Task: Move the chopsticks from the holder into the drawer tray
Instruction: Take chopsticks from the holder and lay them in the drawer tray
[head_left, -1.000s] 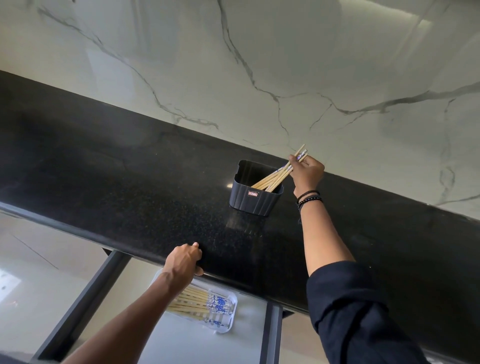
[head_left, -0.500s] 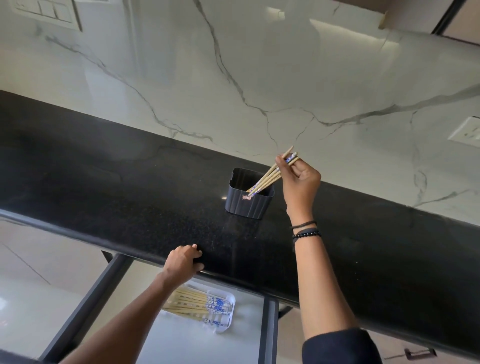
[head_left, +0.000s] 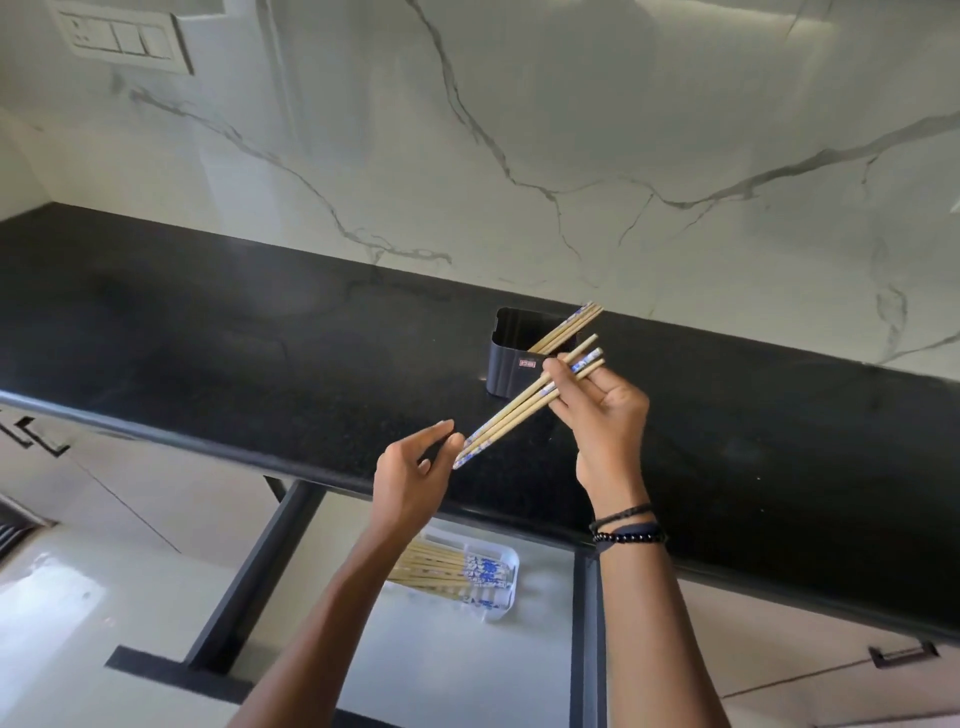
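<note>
As the head view showed it, my right hand (head_left: 602, 410) pinched a few chopsticks (head_left: 519, 410) near their upper ends, above the counter (head_left: 260, 353) between holder (head_left: 506, 358) and drawer tray (head_left: 514, 562); more leaned in the holder. My left hand (head_left: 410, 478) hovered loose-fingered at their lower tips. Light, stiff, slick: I judged a mid-length grip safest.

Glossy speckled black stone counter (head_left: 260, 332), polished veined marble wall (head_left: 571, 130), pale wooden chopsticks (head_left: 514, 410), ribbed matt dark plastic holder (head_left: 506, 366), translucent plastic tray (head_left: 511, 564)
</note>
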